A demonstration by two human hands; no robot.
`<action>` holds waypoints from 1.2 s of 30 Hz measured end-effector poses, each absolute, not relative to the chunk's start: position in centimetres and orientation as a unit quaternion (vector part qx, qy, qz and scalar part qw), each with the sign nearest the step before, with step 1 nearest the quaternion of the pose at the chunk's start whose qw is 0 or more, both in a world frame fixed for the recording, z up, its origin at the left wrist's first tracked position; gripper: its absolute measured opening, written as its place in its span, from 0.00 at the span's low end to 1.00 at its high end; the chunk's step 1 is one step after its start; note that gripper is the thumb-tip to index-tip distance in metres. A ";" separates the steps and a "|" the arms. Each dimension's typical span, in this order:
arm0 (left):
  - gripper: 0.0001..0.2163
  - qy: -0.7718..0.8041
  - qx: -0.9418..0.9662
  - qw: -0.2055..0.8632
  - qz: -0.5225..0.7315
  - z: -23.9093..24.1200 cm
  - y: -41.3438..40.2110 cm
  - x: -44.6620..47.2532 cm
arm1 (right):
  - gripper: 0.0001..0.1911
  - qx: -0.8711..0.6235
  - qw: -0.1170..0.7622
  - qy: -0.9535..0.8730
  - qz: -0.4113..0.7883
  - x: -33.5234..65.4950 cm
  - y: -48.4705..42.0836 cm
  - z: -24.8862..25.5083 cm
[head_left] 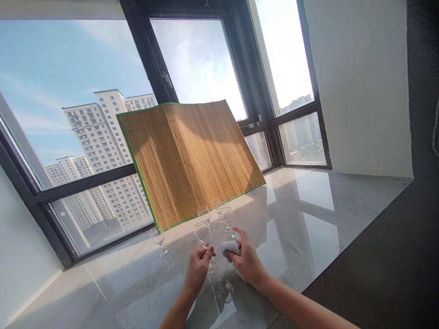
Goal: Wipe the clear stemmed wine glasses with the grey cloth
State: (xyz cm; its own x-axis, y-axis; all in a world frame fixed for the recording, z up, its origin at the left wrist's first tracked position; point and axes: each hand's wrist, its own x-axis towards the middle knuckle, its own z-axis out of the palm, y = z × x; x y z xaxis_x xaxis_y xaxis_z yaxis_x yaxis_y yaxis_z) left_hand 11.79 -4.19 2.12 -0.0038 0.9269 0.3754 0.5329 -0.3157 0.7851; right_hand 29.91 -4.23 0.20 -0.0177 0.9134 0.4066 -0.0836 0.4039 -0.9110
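My left hand (199, 268) has its fingers closed around the stem of a clear stemmed glass (202, 234), which is upright with its bowl above my fist. Bunched in my right hand (249, 262) is a white cloth (229, 248), just right of that glass; my index finger reaches forward over it. Several more stemmed glasses stand close behind my hands, among them a front-right glass (226, 215) and a back glass (203, 212). Apart from these, on the left, stands a single glass (157, 236).
A glossy grey stone sill (137, 283) bears the glasses and mirrors the windows. Behind them a green-edged bamboo mat (195, 160) leans against the dark window frame (255, 68). White walls (360, 91) close in both sides. The sill's front edge runs along the lower right.
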 end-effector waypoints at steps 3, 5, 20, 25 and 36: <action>0.26 0.504 0.677 0.300 0.444 1.8 -4.4 13.0 | 0.34 -0.312 0.573 -0.616 0.441 29.6 -4.5 0.2; 0.25 0.472 0.682 0.327 0.454 1.4 -4.3 13.4 | 0.34 -0.289 0.566 -0.615 0.467 29.6 -4.7 0.5; 0.09 0.606 0.686 0.144 0.377 -0.1 -1.8 10.6 | 0.25 -0.382 0.621 -0.570 0.378 30.3 -4.6 0.9; 0.08 0.613 0.655 0.171 0.407 -0.3 -2.3 10.6 | 0.25 -0.381 0.619 -0.573 0.379 30.3 -4.5 0.8; 0.20 0.552 0.794 0.056 0.249 -0.7 -2.3 10.1 | 0.24 -0.382 0.615 -0.566 0.394 30.3 -4.3 0.7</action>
